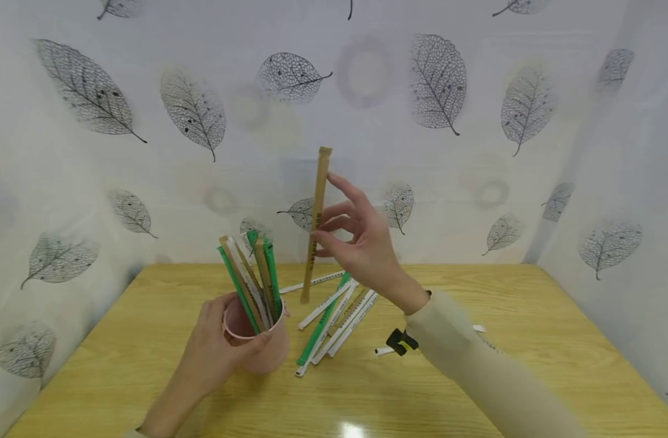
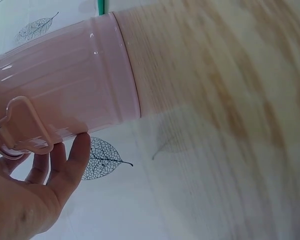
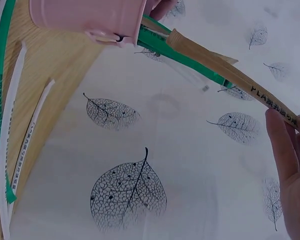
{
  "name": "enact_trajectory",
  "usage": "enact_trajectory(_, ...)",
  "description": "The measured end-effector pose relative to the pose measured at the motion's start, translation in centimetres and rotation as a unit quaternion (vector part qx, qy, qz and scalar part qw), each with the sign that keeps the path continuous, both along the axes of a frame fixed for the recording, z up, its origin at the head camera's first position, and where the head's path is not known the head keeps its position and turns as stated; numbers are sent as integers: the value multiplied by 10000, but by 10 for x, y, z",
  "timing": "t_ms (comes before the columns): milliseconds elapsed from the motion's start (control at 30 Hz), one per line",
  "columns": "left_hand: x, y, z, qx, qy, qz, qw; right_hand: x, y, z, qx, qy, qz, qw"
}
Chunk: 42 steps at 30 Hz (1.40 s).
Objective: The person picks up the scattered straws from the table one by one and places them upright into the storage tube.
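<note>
A small pink metal bucket (image 1: pixel 272 351) with a looped side handle stands on the table, tilted slightly. My left hand (image 1: pixel 209 342) grips it near the rim, thumb on the near side; in the left wrist view, fingers (image 2: pixel 72 165) touch its wall. Brown, white and green paper-wrapped straws (image 1: pixel 240 274) stand inside, leaning apart. My right hand (image 1: pixel 364 243) pinches a brown paper-wrapped straw (image 1: pixel 321 182) nearly upright, above and right of the bucket. Dark printing shows on this straw (image 3: pixel 215 65) in the right wrist view. Its lower end is apart from the bucket.
On the wooden table (image 1: pixel 421 395) right of the bucket lies a loose pile of white, green and brown wrapped straws (image 1: pixel 334 319). Another white straw (image 1: pixel 384 351) lies partly under the right forearm. A leaf-patterned sheet (image 1: pixel 367 134) hangs behind and at both sides.
</note>
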<state>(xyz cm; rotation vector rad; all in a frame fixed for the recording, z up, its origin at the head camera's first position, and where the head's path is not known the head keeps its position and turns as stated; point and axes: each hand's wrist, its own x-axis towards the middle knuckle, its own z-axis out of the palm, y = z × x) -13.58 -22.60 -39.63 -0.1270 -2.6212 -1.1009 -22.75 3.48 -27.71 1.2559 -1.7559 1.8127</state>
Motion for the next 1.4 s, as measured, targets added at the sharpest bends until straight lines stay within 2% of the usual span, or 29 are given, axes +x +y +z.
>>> enact_trajectory(233,1,0,0,-69,5,31,10000,-3,-29,-8,99,472,19,9988)
enact_trajectory(500,0,-1,0,-56,-23,40,10000,-3,-47,-23,491,727,-55,9961)
enact_trajectory(900,1,-2,0,-14,17,21,10000,-3,-52,-57,928,996,-169,9905)
enact_trajectory(1167,2,-2,0,1,65,0,10000,-5,-52,-72,1136,1180,34,9865)
enact_trajectory(1300,2,-2,0,6,105,10,9999,-3,-52,-81,1334,1147,1,9844)
enact_trajectory(1400,2,-2,-1,5,128,15,9999,-1,-51,-85,1456,1141,-172,9826)
